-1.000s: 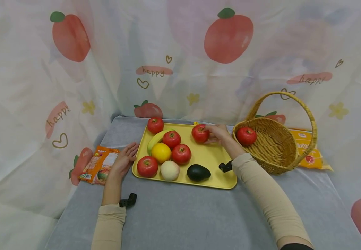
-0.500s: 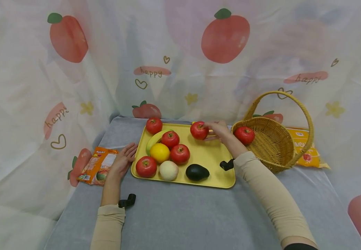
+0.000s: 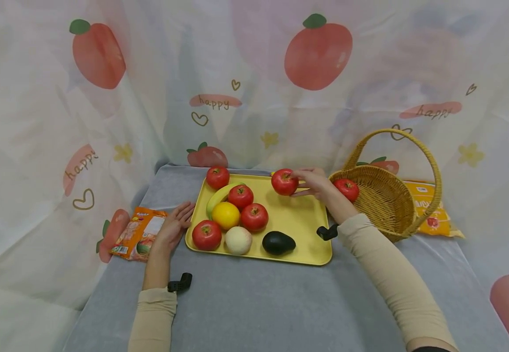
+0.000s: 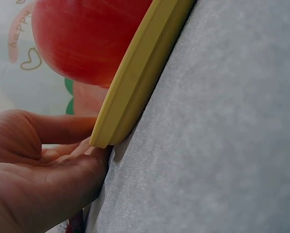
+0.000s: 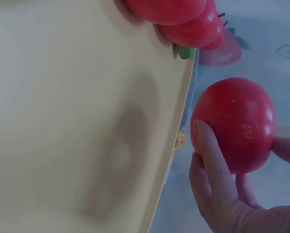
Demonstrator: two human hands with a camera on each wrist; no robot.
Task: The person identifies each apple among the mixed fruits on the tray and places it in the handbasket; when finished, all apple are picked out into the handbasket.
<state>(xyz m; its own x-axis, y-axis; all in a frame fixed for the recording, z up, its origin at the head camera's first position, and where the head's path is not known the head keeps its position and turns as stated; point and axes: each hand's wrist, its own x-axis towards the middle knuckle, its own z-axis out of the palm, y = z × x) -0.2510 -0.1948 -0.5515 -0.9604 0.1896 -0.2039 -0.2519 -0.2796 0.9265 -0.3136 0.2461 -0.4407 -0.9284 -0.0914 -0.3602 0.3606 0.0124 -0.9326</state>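
Note:
My right hand grips a red apple above the back right part of the yellow tray. In the right wrist view the fingers and thumb hold the apple from its sides, and a shadow falls on the tray. My left hand touches the tray's left edge with its fingers fairly straight; in the left wrist view its thumb meets the rim. On the tray lie several red apples, a banana, a yellow round fruit, a pale round fruit and a dark avocado.
A wicker basket with a tall handle stands right of the tray, holding one red apple. Behind it lies a yellow-orange packet. An orange packet is beside my left hand. A printed cloth hangs behind the grey-covered table.
My right hand has lifted the apple off the tray and shifted it slightly right, towards the basket. The left hand stays at the tray's edge.

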